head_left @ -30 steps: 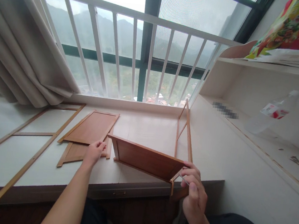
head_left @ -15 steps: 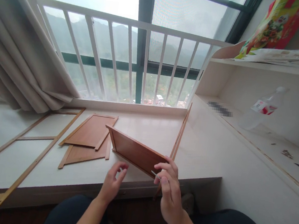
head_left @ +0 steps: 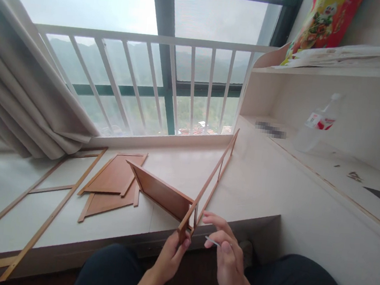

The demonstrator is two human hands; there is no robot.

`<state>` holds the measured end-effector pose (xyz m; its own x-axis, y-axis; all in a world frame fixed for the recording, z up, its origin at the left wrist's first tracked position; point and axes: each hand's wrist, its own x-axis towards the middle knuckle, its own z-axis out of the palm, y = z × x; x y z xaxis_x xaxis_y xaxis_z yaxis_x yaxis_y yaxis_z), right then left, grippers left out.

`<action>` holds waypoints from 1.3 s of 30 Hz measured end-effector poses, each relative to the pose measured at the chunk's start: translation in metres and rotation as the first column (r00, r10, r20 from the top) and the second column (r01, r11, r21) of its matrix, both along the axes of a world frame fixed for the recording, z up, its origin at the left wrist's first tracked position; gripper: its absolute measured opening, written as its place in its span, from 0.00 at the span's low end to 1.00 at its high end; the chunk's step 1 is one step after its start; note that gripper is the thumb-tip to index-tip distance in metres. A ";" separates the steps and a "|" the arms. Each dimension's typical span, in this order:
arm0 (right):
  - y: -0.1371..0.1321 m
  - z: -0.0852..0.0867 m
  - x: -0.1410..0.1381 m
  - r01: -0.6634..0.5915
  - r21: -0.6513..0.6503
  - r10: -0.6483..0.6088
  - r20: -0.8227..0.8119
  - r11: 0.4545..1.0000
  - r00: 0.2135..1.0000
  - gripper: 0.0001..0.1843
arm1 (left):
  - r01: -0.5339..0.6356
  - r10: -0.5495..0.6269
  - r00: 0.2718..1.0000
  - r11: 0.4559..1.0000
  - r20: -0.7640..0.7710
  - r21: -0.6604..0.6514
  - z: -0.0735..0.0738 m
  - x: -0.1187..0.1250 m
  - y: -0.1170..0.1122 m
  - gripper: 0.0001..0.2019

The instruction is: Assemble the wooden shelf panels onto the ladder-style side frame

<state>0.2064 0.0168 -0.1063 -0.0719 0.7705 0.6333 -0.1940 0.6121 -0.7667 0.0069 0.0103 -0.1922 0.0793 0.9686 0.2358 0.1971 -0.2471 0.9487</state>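
The left hand (head_left: pixel 167 261) pinched the near end of the side frame (head_left: pixel 205 185), where the upright wooden panel (head_left: pixel 161 193) met it at the ledge's near edge. The right hand (head_left: pixel 227 256) held a small metal pin (head_left: pixel 212 241), fingers closed on it, just right of that joint. A fastening step, by the look; lining up came next. Spare panels (head_left: pixel 111 184) lay left, a bottle (head_left: pixel 313 124) far right.

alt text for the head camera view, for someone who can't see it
A person's left hand grips the near end of a wooden frame joined to a brown shelf panel on a pale window ledge, while the right hand holds a small metal tool beside it. More panels lie flat to the left.
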 end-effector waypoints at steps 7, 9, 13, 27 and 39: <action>0.011 -0.061 0.070 0.218 -0.196 -0.200 0.109 0.956 0.974 0.27 | -0.209 0.186 0.940 0.977 0.287 0.052 0.003 0.020 -0.002 0.29; 0.015 -0.079 0.088 0.290 -0.258 -0.259 0.148 0.922 0.955 0.29 | -0.224 0.195 0.916 0.973 0.351 0.046 0.018 0.019 0.000 0.30; 0.025 -0.105 0.110 0.417 -0.383 -0.392 0.146 0.824 0.909 0.31 | -0.231 0.211 0.882 0.973 0.422 -0.004 0.057 0.009 0.002 0.27; 0.038 -0.107 0.107 0.376 -0.433 -0.372 0.097 0.819 0.923 0.30 | -0.183 0.347 0.783 0.922 0.517 -0.342 0.208 -0.028 0.000 0.29; 0.038 -0.097 0.112 0.396 -0.446 -0.401 0.090 0.803 0.912 0.31 | -0.097 0.366 0.801 0.860 0.474 -0.500 0.291 -0.074 0.057 0.24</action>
